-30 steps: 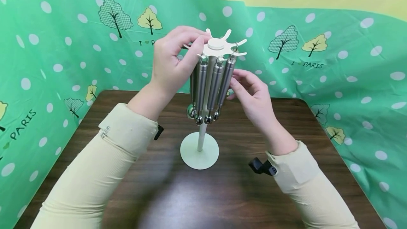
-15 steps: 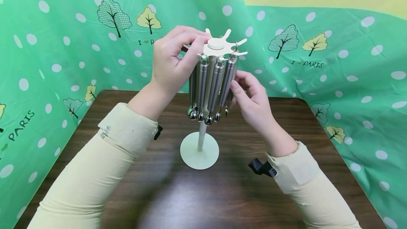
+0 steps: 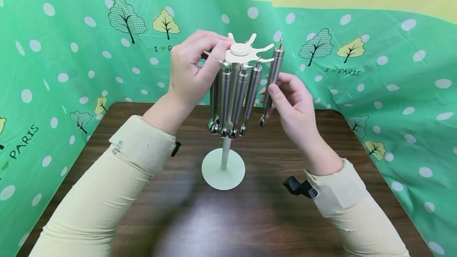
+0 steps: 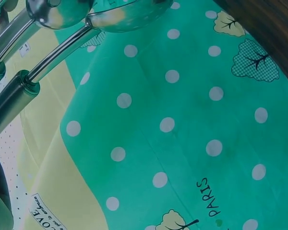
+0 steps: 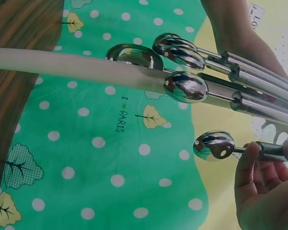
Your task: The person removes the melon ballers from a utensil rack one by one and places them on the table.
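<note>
A white rotating utensil stand (image 3: 223, 177) rises upright, with several steel spoons (image 3: 240, 96) hanging by loops from its hooked top. My left hand (image 3: 196, 62) pinches the left side of that top between thumb and fingers. To the right of the stand, my right hand (image 3: 298, 108) grips a steel spoon (image 3: 275, 66) by the handle, bowl down. Its hanging loop is free of the hooks, just beyond the right-hand arm tips. In the right wrist view the held spoon's shiny bowl (image 5: 214, 145) is apart from the hanging ones. Some spoons behind the left hand are hidden.
The stand is on a dark wood table (image 3: 150, 209). A green and yellow patterned cloth (image 3: 375, 98) hangs behind and along both sides. Black wrist cameras (image 3: 300, 187) sit at the cuffs.
My right hand has taken a spoon off a right-hand hook and drawn it rightward, clear of the stand. The left hand keeps its grip on the top.
</note>
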`<state>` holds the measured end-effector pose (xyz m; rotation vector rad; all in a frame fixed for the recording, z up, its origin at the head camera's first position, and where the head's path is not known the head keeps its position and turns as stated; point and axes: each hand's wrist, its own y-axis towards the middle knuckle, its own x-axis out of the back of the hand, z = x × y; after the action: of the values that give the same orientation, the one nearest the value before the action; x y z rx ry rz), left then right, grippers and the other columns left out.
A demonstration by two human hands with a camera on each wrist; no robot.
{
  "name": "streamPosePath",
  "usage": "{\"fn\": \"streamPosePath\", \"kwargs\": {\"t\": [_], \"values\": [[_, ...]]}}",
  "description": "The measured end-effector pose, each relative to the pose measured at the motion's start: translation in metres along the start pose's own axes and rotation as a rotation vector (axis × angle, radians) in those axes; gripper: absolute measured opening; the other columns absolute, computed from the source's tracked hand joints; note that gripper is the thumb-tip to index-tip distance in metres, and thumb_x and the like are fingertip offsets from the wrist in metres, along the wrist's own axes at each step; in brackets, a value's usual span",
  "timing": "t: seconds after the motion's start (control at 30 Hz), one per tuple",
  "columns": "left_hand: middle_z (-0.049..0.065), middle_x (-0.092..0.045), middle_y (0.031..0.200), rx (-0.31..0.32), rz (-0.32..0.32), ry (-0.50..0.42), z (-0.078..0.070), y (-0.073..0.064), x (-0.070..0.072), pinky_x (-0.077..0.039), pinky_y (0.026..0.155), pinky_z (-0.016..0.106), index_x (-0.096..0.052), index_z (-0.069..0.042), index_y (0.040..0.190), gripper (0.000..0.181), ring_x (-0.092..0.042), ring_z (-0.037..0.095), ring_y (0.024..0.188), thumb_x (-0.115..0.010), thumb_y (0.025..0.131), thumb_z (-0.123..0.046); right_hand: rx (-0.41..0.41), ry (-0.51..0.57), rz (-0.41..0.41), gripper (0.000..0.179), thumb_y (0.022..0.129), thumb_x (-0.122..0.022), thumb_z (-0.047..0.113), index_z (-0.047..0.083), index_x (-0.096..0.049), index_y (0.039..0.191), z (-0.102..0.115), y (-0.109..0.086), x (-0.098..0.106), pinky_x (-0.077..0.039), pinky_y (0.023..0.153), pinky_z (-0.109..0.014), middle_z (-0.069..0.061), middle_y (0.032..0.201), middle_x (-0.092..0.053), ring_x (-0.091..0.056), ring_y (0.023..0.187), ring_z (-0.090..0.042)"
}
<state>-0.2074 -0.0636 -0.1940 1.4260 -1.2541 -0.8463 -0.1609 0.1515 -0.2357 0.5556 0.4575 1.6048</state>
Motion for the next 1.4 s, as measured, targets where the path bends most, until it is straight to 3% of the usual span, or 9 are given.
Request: {"fn": "streamPosePath", "kwargs": {"t": [0.43, 0.93, 1.4], "values": [[0.016, -0.074, 0.093, 0.059, -0.002, 0.000, -0.001, -0.003, -0.002, -0.054, 0.068, 0.020, -0.075, 0.002, 0.087, 0.028, -0.070, 0.021, 0.091, -0.051, 0.093, -0.011, -0.036, 0.092, -0.080, 0.009, 0.095, -0.060, 0.002, 0.009, -0.062, 0.101, 0.001, -0.005, 0.013, -0.052, 0.047, -0.024, -0.001, 0.082, -0.068, -0.056, 0.057, -0.011], [0.016, -0.073, 0.093, 0.070, -0.006, -0.002, -0.002, -0.004, -0.002, -0.055, 0.068, 0.021, -0.075, 0.002, 0.089, 0.028, -0.069, 0.021, 0.092, -0.050, 0.093, -0.012, -0.234, 0.012, -0.117, 0.012, 0.090, -0.068, 0.003, 0.009, -0.064, 0.100, -0.019, -0.018, 0.028, -0.052, 0.046, -0.024, 0.003, 0.074, -0.066, -0.057, 0.049, -0.009], [0.015, -0.073, 0.093, 0.066, -0.012, -0.016, -0.002, -0.002, -0.002, -0.054, 0.068, 0.020, -0.075, 0.001, 0.090, 0.028, -0.068, 0.020, 0.092, -0.051, 0.093, -0.013, -0.375, -0.024, -0.134, 0.012, 0.091, -0.069, 0.009, 0.006, -0.061, 0.100, -0.057, -0.034, 0.036, -0.052, 0.044, -0.022, 0.004, 0.074, -0.067, -0.056, 0.048, -0.008]]}}
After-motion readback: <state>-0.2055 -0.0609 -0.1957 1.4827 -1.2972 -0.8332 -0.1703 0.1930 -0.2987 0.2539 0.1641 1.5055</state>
